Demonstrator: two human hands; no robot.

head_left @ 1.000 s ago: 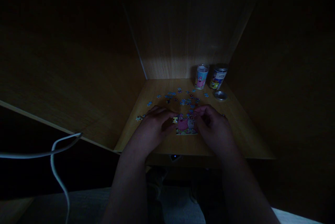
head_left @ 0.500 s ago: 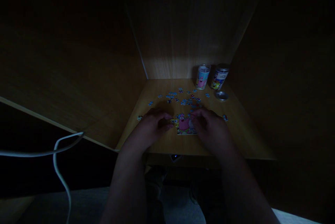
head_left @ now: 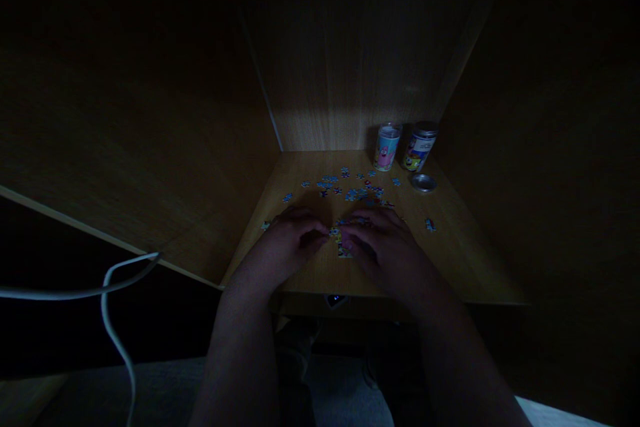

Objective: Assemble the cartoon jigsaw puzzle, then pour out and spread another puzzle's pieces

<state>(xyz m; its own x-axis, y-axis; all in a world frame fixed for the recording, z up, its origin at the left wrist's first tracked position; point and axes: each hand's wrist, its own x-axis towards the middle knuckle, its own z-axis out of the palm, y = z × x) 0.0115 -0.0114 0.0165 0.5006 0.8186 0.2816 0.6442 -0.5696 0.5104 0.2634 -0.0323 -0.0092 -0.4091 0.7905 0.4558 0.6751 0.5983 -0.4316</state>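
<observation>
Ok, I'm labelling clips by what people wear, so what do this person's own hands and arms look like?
The left hand and right hand show no gloves. The forearms are bare, with no sleeves, watch or bracelet visible. It's too dark to tell about rings or small markings.

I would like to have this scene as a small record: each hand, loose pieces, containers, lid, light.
Left hand: fingertips at a small yellow piece; grip unclear
Right hand: over the joined puzzle section, partly hiding it
Loose pieces: scattered, mostly beyond the hands
Containers: pink-figure container, darker can to its right
Lid: in front of the darker can
Light: dim
</observation>
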